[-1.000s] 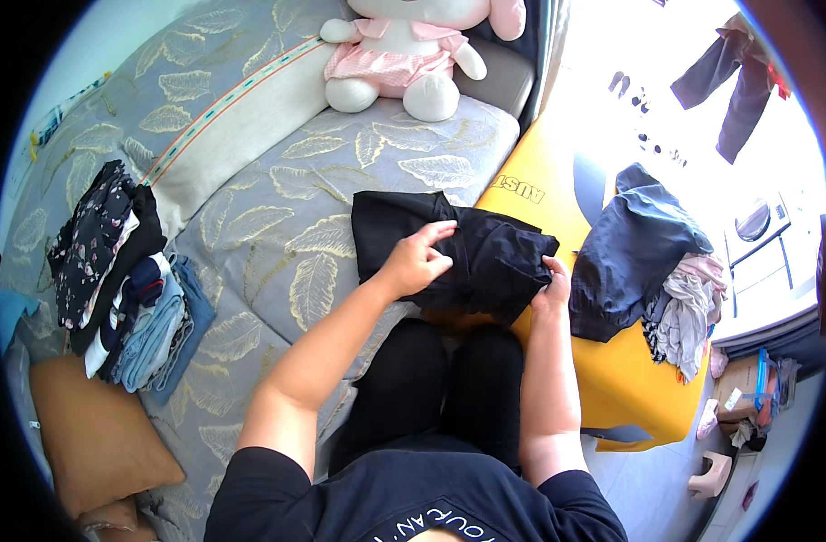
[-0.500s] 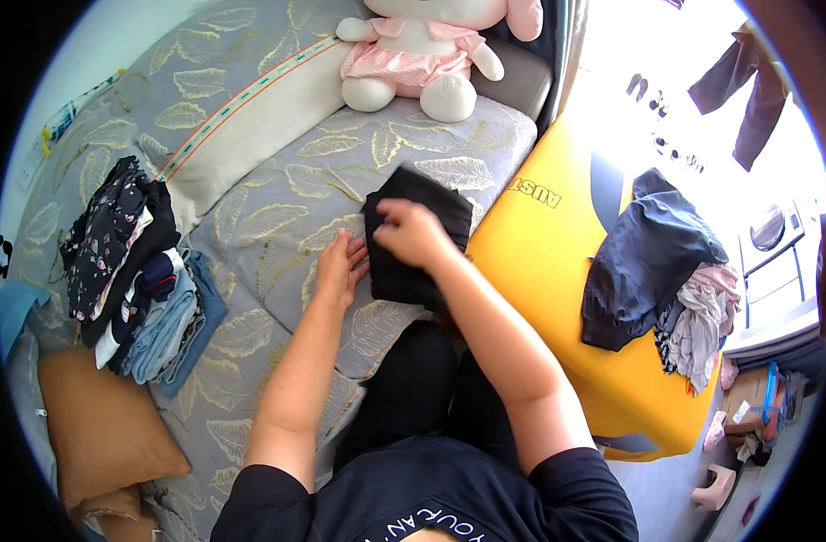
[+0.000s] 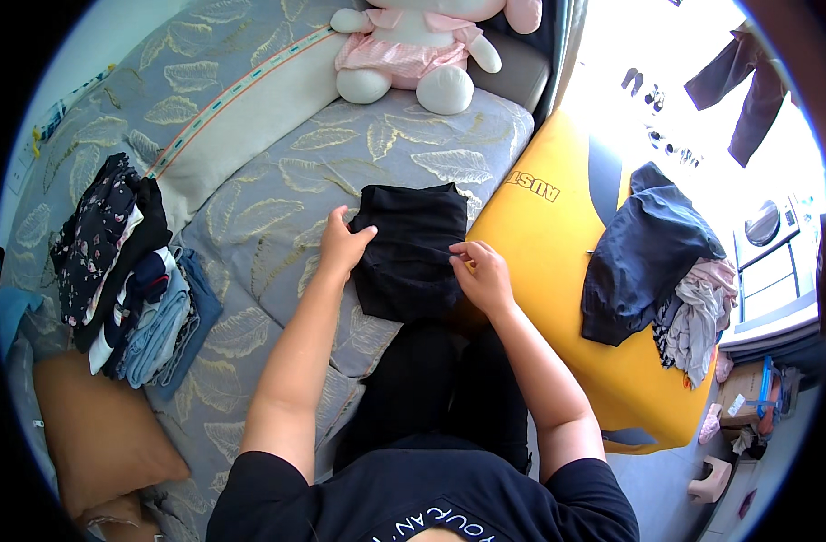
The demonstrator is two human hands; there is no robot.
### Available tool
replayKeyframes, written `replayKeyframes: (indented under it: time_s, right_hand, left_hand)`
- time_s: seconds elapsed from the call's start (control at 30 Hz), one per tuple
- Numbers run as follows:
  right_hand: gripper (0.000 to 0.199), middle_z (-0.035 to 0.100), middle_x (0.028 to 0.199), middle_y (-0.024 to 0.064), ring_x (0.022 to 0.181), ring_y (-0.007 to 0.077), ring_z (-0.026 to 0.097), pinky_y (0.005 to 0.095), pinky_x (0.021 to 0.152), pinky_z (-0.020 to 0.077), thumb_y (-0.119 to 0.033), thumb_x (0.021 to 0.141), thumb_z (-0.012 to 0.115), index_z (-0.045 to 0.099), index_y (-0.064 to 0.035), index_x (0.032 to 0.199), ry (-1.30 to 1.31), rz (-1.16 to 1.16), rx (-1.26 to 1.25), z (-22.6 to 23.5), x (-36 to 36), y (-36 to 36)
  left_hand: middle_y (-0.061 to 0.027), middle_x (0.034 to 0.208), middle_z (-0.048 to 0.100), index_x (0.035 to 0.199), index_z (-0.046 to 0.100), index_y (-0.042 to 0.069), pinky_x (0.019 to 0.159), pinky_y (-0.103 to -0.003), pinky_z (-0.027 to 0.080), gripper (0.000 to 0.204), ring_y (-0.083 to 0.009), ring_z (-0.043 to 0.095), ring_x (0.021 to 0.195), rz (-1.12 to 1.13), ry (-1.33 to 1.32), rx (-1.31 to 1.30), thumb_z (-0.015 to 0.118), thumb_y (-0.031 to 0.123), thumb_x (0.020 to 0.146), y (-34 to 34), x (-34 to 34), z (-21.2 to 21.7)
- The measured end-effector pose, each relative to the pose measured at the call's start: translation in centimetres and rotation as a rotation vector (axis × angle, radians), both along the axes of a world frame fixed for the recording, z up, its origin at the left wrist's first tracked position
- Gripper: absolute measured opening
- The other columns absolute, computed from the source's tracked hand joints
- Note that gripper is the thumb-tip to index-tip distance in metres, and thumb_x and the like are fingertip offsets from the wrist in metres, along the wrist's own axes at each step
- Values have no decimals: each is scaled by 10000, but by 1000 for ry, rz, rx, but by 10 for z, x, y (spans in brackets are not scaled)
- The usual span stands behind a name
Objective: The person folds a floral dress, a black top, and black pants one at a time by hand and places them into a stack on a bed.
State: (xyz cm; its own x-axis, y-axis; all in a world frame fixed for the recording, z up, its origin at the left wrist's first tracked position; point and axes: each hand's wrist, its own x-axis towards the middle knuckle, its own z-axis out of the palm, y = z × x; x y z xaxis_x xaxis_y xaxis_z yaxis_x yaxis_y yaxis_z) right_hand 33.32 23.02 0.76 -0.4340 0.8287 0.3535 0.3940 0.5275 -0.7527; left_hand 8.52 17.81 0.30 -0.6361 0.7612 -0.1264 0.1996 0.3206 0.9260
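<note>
A black garment point(image 3: 408, 257), folded into a rough rectangle, lies on the leaf-patterned sofa cover point(image 3: 277, 230) just in front of my knees. At its left edge is my left hand point(image 3: 342, 246), open, with the thumb spread toward the cloth. My right hand point(image 3: 485, 278) is at the opposite edge, its fingers bent and pinching the side of the black garment. What kind of garment it is does not show.
Folded clothes point(image 3: 128, 271) are stacked to the left, above a brown cushion point(image 3: 106, 429). A yellow suitcase point(image 3: 530, 244) lies at my right, carrying a dark crumpled garment point(image 3: 648, 257) and pale crumpled clothes point(image 3: 699, 316). A plush toy point(image 3: 404, 59) sits at the back.
My right hand has come down from the top of the black garment to its right edge. The garment now lies flatter and wider, and my left hand has moved up slightly.
</note>
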Motion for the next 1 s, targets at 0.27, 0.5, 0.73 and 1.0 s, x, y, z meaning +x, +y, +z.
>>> replayKeyframes:
  time_s: [0.27,0.5,0.73,1.0]
  right_hand:
    - [562,470,1356,112,1243,325,450,413,1004,411,0,777,573,519,-183,1305,-427,292,305,-21,13,-18]
    - [676,299,1503,116,1369,333,312,502,1082,312,-140,827,573,355,-271,1453,-684,172,725,-56,15,-15]
    - [424,473,1373,96,1260,292,452,431,1016,411,-51,741,623,652,-183,1143,-268,388,403,-45,30,4]
    - [323,637,905,23,752,62,524,214,707,455,-317,957,581,647,-9,1028,409,-7,-818,-22,11,39]
  left_hand:
    - [-113,1137,605,1429,362,87,790,-335,517,564,-187,623,912,-258,-407,82,507,3,890,-61,17,14]
    - [-139,1422,424,1244,603,286,1037,-503,365,514,-359,432,1267,-662,1301,271,567,36,796,-74,4,9]
    - [-122,1122,623,960,683,93,960,-417,432,255,-325,550,1118,-765,765,402,568,0,753,-61,-1,3]
    - [-39,965,675,1029,669,-21,776,-286,477,213,-122,607,866,-213,-252,107,523,5,877,-10,1,-4]
